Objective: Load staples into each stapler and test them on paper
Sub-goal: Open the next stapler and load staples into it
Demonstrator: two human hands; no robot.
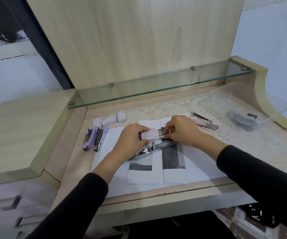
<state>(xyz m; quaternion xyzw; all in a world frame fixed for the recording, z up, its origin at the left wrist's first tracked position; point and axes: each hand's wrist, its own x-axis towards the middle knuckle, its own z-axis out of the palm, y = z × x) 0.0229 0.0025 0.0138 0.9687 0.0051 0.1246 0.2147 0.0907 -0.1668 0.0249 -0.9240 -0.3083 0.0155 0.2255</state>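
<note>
Pale wood surrounds you: a desk [80, 161] recessed between a raised side cabinet and a tall back panel, with a glass shelf [156, 87] running across the rear above a lace mat [208, 109]. Take the white paper sheets [139, 173] in the middle of the desk as your landmark. Directly above them your left hand [132, 140] is clenched around a small pink staple box [150, 134], and your right hand [182, 131] pinches the grey inner tray or strip of staples [162, 132] sticking out of the box's right end; which of the two it is cannot be told. Under both hands, lying on the sheets, is an opened metal stapler [149, 150], its silver arm pointing toward the sheets' left edge and partly hidden by your wrists. Just beside the sheets' left edge lie two lilac staplers [93, 139], side by side and nearly touching each other. Behind the sheets, toward the back panel, three more staple boxes [110, 120] sit in a loose row. Beyond the sheets' far right corner a pink stapler [206, 123] rests on the lace, and farther right a clear plastic bag [246, 111] holds something dark. Two folded printed pieces with black bands lie on the sheets' near half, thin staple marks showing on them.
</note>
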